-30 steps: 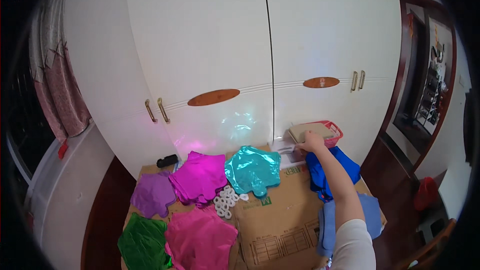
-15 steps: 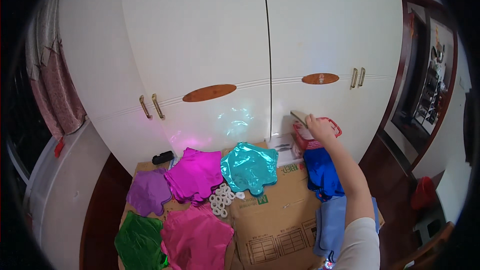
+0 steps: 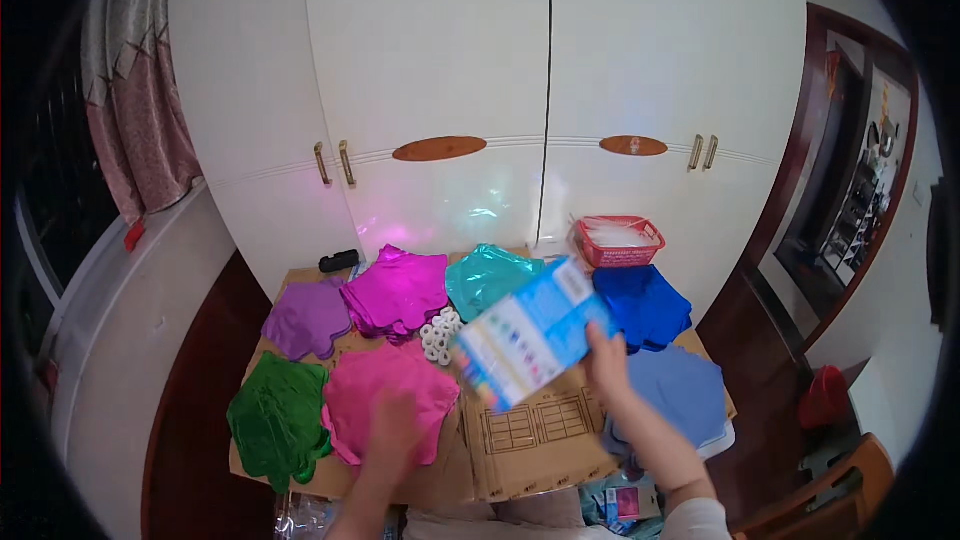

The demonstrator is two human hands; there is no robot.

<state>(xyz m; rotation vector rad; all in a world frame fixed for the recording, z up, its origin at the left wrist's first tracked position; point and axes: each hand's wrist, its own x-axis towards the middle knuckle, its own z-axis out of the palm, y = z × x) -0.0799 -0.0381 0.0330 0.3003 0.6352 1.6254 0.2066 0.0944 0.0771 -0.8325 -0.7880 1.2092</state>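
My right hand grips a flat blue-and-white printed package by its right edge, tilted above the middle of the cardboard. Small coloured shapes run in a row across its face. Motion smears my left hand, which is over a stack of pink scalloped foil pieces; its fingers cannot be made out. Beyond lie similar stacks: magenta, teal, and shiny blue. Between the pink stack and the package sits a cluster of small white rings.
Purple and green stacks lie at the left, a dull blue one at the right. A red basket stands against the white cabinet. A black object is at the back left, a wooden chair at the lower right.
My right hand has come back from the red basket toward me, now with the package's broad face showing. My left hand has come into view over the pink stack. The view has shifted.
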